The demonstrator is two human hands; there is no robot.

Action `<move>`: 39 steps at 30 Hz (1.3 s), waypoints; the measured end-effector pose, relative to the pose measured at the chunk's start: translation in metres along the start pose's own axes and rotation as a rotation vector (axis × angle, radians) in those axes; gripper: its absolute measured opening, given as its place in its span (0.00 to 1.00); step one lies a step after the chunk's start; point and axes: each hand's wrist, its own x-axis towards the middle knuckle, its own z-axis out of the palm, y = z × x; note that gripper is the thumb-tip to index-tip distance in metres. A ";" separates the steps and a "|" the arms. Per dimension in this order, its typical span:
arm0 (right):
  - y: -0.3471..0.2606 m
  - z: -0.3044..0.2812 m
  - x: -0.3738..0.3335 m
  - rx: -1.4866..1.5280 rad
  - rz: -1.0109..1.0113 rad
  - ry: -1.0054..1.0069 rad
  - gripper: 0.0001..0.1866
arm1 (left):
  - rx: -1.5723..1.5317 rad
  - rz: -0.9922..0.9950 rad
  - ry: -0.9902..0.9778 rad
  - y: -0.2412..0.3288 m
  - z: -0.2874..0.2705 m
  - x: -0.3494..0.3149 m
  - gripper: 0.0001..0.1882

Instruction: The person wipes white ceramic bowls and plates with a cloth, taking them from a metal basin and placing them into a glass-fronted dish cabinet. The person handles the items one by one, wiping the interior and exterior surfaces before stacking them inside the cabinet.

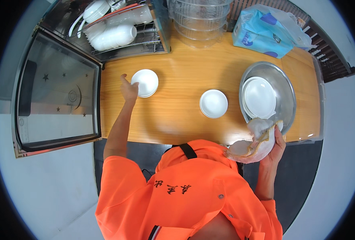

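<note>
At the left of the wooden table, my left hand (129, 89) is beside a small stack of white bowls (146, 82). One of its digits touches the bowls' left edge, while another stands away from them, so the hand looks open. At the right, my right hand (278, 149) grips a crumpled white cloth (261, 148) with a yellowish edge. The cloth hangs at the table's front edge and overlaps the near rim of a steel basin (288, 92). White dishes (261, 97) lie stacked in that basin. Another white bowl (214, 103) sits between my hands.
At the back left stands a dish cabinet (161, 36) holding white bowls and spoons; its glass door (59, 92) hangs open to the left. Clear stacked plastic containers (200, 22) and a blue tissue pack (261, 34) stand along the back.
</note>
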 end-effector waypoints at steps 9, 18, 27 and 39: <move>-0.003 -0.021 -0.012 0.055 -0.015 0.051 0.17 | 0.037 0.449 0.090 0.052 -0.004 -0.025 0.21; -0.010 -0.044 -0.026 0.070 -0.038 0.063 0.18 | 0.245 0.644 -0.659 0.170 0.078 -0.142 0.18; -0.019 -0.081 -0.034 0.176 -0.059 0.048 0.20 | 0.357 0.693 -0.702 0.185 0.084 -0.133 0.11; -0.025 -0.098 -0.025 0.210 -0.045 0.039 0.20 | -0.157 0.130 -1.136 0.228 0.035 -0.104 0.09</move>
